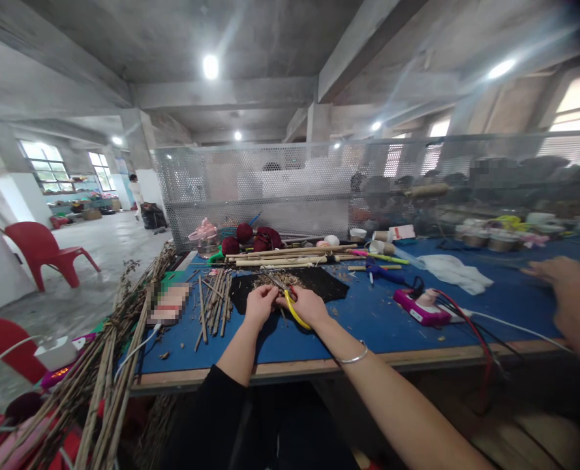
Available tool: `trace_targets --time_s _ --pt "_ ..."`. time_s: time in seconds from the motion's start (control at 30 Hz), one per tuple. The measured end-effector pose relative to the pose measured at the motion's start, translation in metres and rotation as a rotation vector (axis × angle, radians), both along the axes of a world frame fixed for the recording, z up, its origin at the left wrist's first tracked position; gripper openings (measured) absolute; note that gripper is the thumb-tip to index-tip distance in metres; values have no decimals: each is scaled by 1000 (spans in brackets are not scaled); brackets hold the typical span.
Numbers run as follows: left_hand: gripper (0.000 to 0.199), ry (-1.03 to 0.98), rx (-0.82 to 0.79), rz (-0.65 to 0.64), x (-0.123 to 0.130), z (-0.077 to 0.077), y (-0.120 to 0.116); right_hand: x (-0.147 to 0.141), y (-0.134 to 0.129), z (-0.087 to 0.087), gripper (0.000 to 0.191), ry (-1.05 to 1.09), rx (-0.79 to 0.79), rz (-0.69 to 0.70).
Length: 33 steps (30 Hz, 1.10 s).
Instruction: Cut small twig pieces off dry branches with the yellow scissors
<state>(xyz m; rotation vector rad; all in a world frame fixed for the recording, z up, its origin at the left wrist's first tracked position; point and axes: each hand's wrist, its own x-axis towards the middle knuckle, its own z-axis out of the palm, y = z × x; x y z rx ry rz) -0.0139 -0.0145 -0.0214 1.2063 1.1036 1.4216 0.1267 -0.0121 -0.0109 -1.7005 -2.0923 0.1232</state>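
Observation:
My right hand is closed around yellow-handled scissors, whose blades point away from me over a black sheet. Close beside it, my left hand is pinched shut, fingertips nearly meeting the right hand's; what it holds is too small to make out. Just beyond both hands lies a heap of brown dry plant bits on the sheet. Short cut dry sticks lie on the blue table to the left of my left hand.
Long dry stalks lean over the table's left edge, near a phone on a cable. Wooden rods and dark red yarn balls lie behind. At right are a purple power strip and another person's hand.

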Motion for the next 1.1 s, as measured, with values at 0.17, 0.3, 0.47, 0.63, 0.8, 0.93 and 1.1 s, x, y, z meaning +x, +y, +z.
trace_targets --time_s 0.17,0.3,0.47,0.63,0.8,0.93,1.1 --pt "28 -19 -33 31 1 1 1 1 2 -2 52 0 5 -7" --pt "29 -24 -40 48 2 2 0 1 1 0 51 -5 -3 -13" --pt "30 -28 -49 56 2 2 0 0 0 3 49 -4 -55 -31" --pt "36 -60 -49 67 1 2 0 1 0 2 53 -48 -20 -38" --pt "38 -45 -27 54 1 0 0 0 1 -3 56 -18 32 5" --pt "38 -60 -9 19 3 0 0 0 4 -6 53 31 76 49" --pt "38 -73 2 35 4 2 -1 0 4 -6 49 66 106 49"
